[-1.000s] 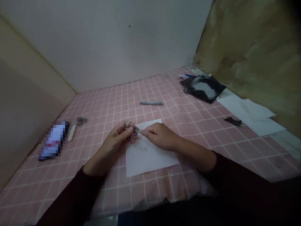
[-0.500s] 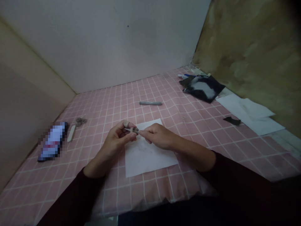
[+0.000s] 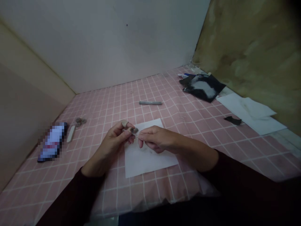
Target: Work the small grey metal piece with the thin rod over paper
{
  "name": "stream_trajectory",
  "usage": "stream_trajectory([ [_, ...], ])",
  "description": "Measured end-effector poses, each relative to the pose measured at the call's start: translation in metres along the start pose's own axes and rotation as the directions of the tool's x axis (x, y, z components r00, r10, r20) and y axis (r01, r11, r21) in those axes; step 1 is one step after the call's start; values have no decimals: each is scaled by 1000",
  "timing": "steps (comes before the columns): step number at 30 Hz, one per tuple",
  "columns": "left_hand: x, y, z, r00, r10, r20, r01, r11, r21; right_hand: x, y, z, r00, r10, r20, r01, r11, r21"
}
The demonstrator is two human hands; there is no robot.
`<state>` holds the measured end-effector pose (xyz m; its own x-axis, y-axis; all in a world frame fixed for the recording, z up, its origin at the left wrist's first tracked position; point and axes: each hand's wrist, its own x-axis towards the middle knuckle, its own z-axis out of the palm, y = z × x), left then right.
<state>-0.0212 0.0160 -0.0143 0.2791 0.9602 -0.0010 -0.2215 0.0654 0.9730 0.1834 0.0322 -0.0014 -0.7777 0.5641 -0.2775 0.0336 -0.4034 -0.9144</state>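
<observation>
Left hand (image 3: pixel 112 145): raised over the left edge of the paper, wrist low, fingers clenched inward and pinching a small grey metallic piece (image 3: pixel 133 130) against the thumb; exact kind of piece too small to tell.

Left fingertip: topped by a pale, rounded cap or pad (image 3: pixel 124 123), unclear which.

Right hand (image 3: pixel 157 139): held over the sheet, palm turned down, fingers lightly curled, with fingertips (image 3: pixel 140 143) just beside the small piece; no telling whether they grasp it or only touch it.

Small piece, location: between both hands, in the air just above the top-left part of the paper.

Under the hands: a white paper sheet (image 3: pixel 147 161), lying on a pink gridded cloth (image 3: pixel 185 139).

Sleeves: dark maroon on both forearms, left sleeve (image 3: pixel 64 199) and right sleeve (image 3: pixel 235 175).

Far left on the cloth: a pixelated phone (image 3: pixel 52 142), a pale nail file (image 3: pixel 71 133) and small scissors (image 3: pixel 80 121).

Farther ahead: a grey stick (image 3: pixel 150 103).

Right side: a black pouch with a white patch (image 3: pixel 202 86), loose white papers (image 3: pixel 254 114) and a black scrap (image 3: pixel 232 120).
</observation>
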Motion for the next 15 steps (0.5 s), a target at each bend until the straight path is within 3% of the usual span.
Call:
stream_trajectory([
  [7, -4, 4, -2, 997, -5, 78, 4, 1000, 13, -4, -4, -1, 1000, 5, 7, -5, 1000, -26],
  [11, -4, 7, -5, 990, -26, 136, 21, 999, 43, -3, -3, -2, 1000, -13, -17, 9, 977, -212],
  [13, -3, 6, -6, 988, -59, 146, 52, 997, 51, -4, -4, -1, 991, -114, -70, 72, 894, -443],
  [15, -3, 5, -7, 987, -90, 135, 86, 995, 41, -6, -5, 0, 950, -283, -133, 115, 712, -692],
])
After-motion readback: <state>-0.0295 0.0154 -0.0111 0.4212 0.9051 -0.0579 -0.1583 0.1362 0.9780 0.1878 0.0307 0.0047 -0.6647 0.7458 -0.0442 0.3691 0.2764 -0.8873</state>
